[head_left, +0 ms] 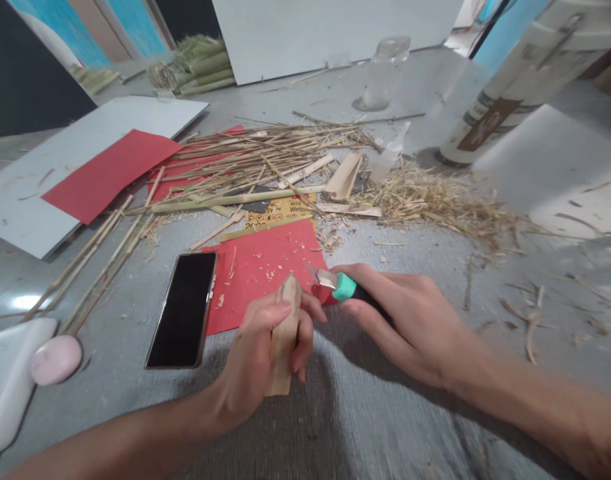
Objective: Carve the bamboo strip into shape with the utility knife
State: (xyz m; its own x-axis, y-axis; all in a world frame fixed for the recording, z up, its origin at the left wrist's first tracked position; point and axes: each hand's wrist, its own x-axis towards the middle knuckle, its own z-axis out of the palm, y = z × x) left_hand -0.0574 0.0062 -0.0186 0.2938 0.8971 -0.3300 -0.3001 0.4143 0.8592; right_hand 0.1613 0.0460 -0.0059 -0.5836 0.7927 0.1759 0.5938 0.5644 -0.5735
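Note:
My left hand (265,353) is closed around a flat strip of pale bamboo (284,333), held upright over the grey floor. My right hand (405,320) grips a craft knife with a teal and black handle (346,288). Its short blade (318,275) points left, close to the strip's top end. Both hands hover above the near edge of a red paper sheet (265,267) dotted with shavings.
A black phone (184,308) lies left of the red sheet. Reed stalks (245,160), shavings (435,200) and sandpaper (280,210) lie beyond. Another red sheet (105,173) rests on a white board (25,200). A pink object (55,360), a large roll (515,80) and a clear bottle (383,73) stand around.

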